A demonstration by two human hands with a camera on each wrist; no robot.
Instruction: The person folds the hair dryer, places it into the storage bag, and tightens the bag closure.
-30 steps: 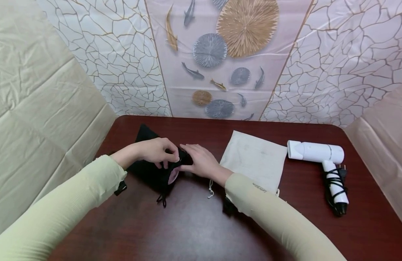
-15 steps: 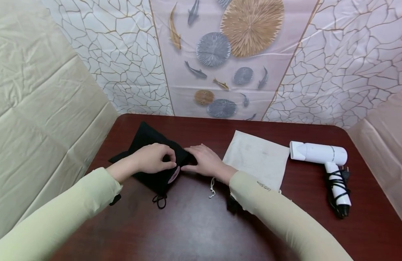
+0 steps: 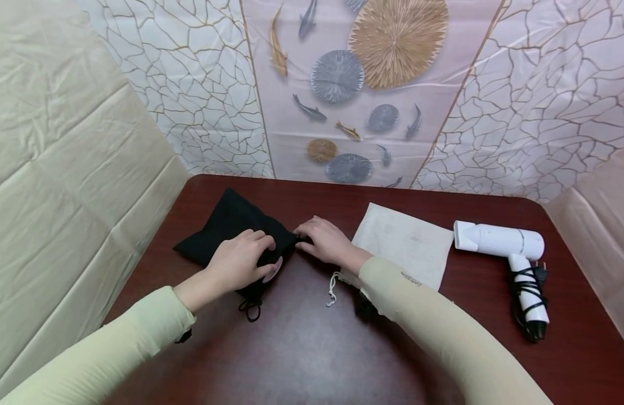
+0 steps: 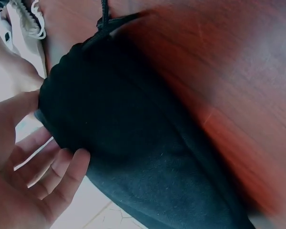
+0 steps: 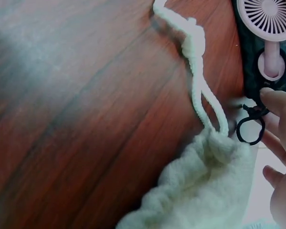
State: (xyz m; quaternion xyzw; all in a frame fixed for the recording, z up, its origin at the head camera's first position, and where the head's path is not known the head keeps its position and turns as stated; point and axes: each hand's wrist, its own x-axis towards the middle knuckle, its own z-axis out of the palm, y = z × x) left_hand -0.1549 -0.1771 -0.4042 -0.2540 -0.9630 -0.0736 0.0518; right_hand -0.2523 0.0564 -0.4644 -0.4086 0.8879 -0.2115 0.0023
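A black drawstring bag (image 3: 236,211) lies on the table's left half, its mouth toward the right front. My left hand (image 3: 239,257) is over that mouth, thumb and fingers apart; in the left wrist view its fingertips (image 4: 81,157) touch the cloth. A pink handheld fan (image 5: 270,12) lies at the mouth, its ribbed head and stem against the black cloth; in the head view the left hand mostly covers it. At the bag's right corner my right hand (image 3: 324,241) pinches the black drawstring, whose loop (image 5: 239,137) hangs by its fingers. Another black cord loop (image 3: 252,311) lies at the front corner.
A cream drawstring bag (image 3: 403,239) lies flat right of centre, partly under the right forearm, its white cord (image 3: 332,289) trailing forward. Farther right lies a white hair dryer (image 3: 499,241) with its black cable wound round the handle. Patterned cloth (image 3: 342,135) stands behind the brown table (image 3: 301,354).
The left thumb and index finger were close together and are now spread apart over the bag's mouth. The right hand has shifted slightly outward at the bag's corner. The view has turned slightly left.
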